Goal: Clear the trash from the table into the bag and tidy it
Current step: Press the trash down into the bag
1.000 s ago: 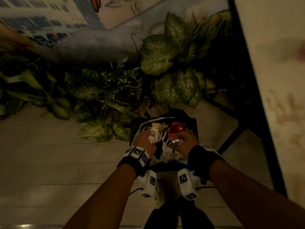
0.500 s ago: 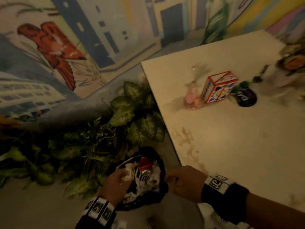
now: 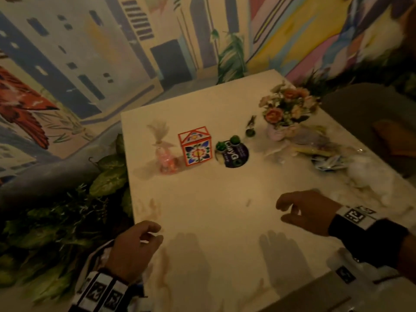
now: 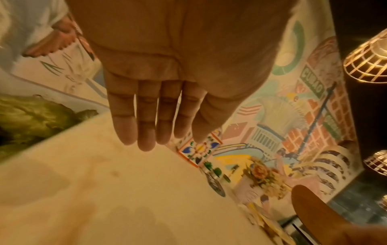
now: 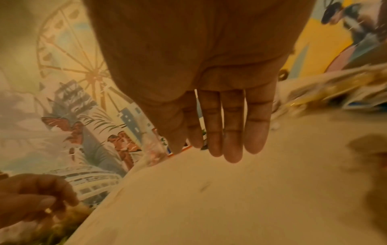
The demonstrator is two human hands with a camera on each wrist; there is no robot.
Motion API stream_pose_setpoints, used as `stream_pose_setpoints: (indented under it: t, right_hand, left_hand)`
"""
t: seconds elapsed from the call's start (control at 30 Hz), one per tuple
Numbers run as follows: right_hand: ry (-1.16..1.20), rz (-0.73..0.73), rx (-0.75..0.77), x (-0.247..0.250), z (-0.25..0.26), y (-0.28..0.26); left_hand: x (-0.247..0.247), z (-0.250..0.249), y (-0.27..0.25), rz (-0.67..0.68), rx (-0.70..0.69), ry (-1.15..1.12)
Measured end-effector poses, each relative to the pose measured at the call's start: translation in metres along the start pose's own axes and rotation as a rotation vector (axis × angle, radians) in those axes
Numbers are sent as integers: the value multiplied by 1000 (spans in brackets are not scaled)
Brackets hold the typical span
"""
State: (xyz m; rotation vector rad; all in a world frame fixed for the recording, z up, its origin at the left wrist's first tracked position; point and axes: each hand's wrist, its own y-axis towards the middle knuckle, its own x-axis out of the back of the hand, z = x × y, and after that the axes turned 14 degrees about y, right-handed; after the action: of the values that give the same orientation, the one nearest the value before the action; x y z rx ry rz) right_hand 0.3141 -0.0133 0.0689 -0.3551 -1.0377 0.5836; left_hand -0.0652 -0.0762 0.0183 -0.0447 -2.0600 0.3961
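Both my hands hover empty over the near part of the cream table [image 3: 213, 199]. My left hand [image 3: 135, 244] is at the table's left edge with fingers relaxed; its fingers [image 4: 146, 126] show straight and empty in the left wrist view. My right hand [image 3: 308, 210] is further right, loosely curved, holding nothing; its fingers [image 5: 232, 129] are straight in the right wrist view. Crumpled wrappers and tissue [image 3: 333, 158] lie in a pile at the table's right side. The bag is out of view.
On the far half of the table stand a pink candy pouch [image 3: 166, 158], a red patterned box [image 3: 195, 147], a dark round sign with small cacti [image 3: 234, 154] and a flower pot [image 3: 286, 113]. Green plants [image 3: 67, 221] fill the floor to the left. A chair [image 3: 371, 113] stands at right.
My view swung up from the bag on the floor to the table. Both hands left the bag and rose over the tabletop, empty.
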Motion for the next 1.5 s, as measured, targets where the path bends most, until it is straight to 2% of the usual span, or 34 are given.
stream_pose_setpoints:
  t: [0.13,0.37,0.57,0.77,0.9,1.0,1.17,1.3,1.5]
  right_hand:
    - [42,-81,-109,39,-44,-3]
    - [93,-247,-243,79,-104,-11]
    - [117,-333,-276,104,-143,-7]
    - [63,-358,-189,130,-186,29]
    - [36,-288,-132,136,-209,52]
    - [21,-211,-161,132,-219,67]
    - [48,-121,-239,115,-229,87]
    - [48,-109,-225,103,-235,97]
    - [13,-188,-189,93,-233,112]
  left_hand:
    - [-17,-48,10,35,-111,56]
    - [-35,-108,39,71,-330,130]
    - [-54,-164,70,111,-396,196]
    - [-93,-236,109,50,-342,241]
    - [-125,-278,139,60,-262,283]
    - [-148,-304,157,88,-270,348]
    - [-179,-341,179,217,-207,522]
    - [-194,-360,195,325,-136,589]
    - [-215,-378,202,216,-72,603]
